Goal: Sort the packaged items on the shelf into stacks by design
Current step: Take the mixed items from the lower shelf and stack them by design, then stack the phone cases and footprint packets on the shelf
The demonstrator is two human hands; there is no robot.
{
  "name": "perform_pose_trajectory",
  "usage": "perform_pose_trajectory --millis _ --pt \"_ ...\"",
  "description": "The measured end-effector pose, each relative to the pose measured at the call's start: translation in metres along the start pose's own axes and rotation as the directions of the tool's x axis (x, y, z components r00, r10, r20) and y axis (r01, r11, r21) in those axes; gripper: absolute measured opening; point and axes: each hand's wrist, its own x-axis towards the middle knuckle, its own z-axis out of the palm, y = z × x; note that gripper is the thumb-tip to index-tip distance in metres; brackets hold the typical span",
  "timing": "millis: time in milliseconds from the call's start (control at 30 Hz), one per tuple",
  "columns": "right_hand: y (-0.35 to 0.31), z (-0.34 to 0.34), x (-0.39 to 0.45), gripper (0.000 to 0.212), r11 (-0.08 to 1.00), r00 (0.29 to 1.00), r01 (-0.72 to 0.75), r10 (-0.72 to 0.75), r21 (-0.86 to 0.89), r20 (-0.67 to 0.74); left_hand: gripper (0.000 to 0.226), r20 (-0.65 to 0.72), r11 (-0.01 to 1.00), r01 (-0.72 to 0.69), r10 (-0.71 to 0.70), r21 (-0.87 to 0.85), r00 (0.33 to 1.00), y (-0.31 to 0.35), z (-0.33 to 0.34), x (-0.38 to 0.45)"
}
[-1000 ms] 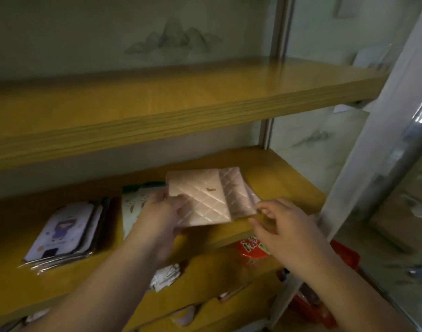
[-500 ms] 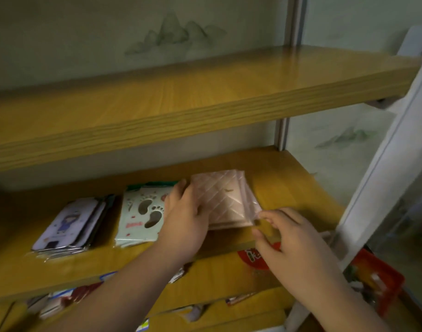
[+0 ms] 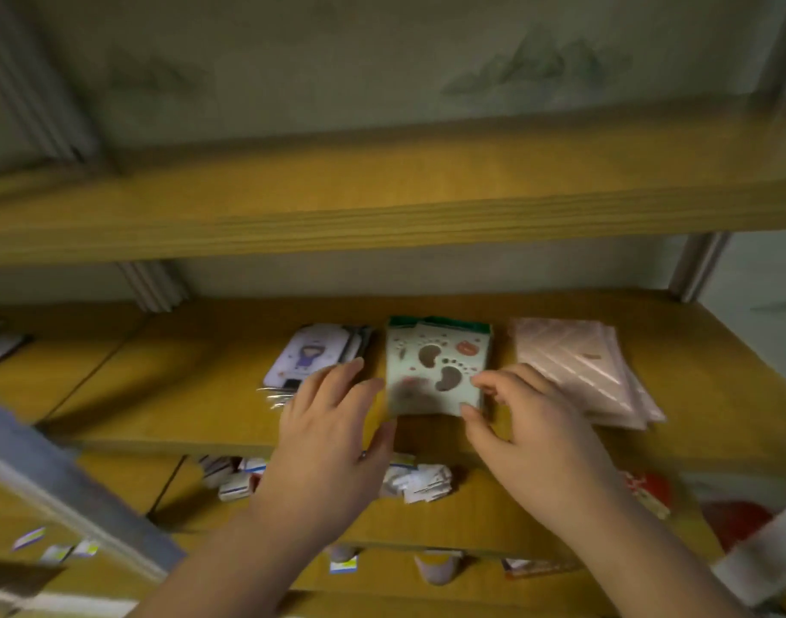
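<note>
Three stacks of packaged items lie side by side on the middle wooden shelf [image 3: 716, 394]. On the left is a white-and-purple stack with a girl figure [image 3: 308, 352], in the middle a mint-green stack with brown footprints [image 3: 436, 372], and on the right a pink quilted stack [image 3: 578, 368]. My left hand [image 3: 333, 421] has its fingers spread at the green stack's left edge, with the thumb at its lower left corner. My right hand [image 3: 529, 425] pinches that stack's lower right edge between forefinger and thumb. The pink stack lies free.
An upper wooden shelf [image 3: 382, 207] overhangs the stacks. Lower shelves hold small white packets [image 3: 420, 481] and red packaging [image 3: 734, 519]. A grey slanted bar [image 3: 70, 492] crosses the lower left. Bare shelf surface stretches left of the purple stack.
The pink quilted stack was set down on the shelf and released. Both hands moved left to the green footprint stack. My view swung to the left.
</note>
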Motion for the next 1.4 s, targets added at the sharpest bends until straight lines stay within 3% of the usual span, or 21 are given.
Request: perform_pose_trajectory --millis 267,400,667,833,1133,1400 --pt "-0.141 0.080 -0.003 0.040 0.989 0.990 0.132 -0.128 -0.065 0.062 0.069 -0.128 0.993 0.099 -0.106 -0.066 0.986 -0.143 -0.069 -0.084" --pt "-0.226 0.118 -0.007 0.042 0.979 0.979 0.192 -0.186 -0.066 0.085 0.067 -0.205 0.980 0.163 -0.183 -0.111 0.961 -0.220 -0.108 -0.138" --pt "-0.391 0.212 -0.031 0.040 0.946 0.930 0.316 -0.323 0.069 0.173 0.062 -0.230 0.939 0.336 -0.345 -0.078 0.910 -0.371 -0.168 -0.242" --pt "-0.462 0.258 -0.031 0.039 0.918 0.888 0.373 -0.395 0.135 0.233 0.063 -0.245 0.903 0.413 -0.430 -0.119 0.869 -0.437 -0.195 -0.274" --pt "-0.520 0.330 0.013 0.041 0.900 0.865 0.417 -0.436 0.127 0.250 0.063 -0.242 0.876 0.464 -0.482 -0.129 0.842 -0.522 -0.192 -0.247" --pt "-0.568 0.404 0.091 0.038 0.928 0.913 0.336 -0.363 0.162 0.188 0.072 -0.161 0.889 0.452 -0.457 -0.068 0.875 -0.611 -0.194 -0.170"
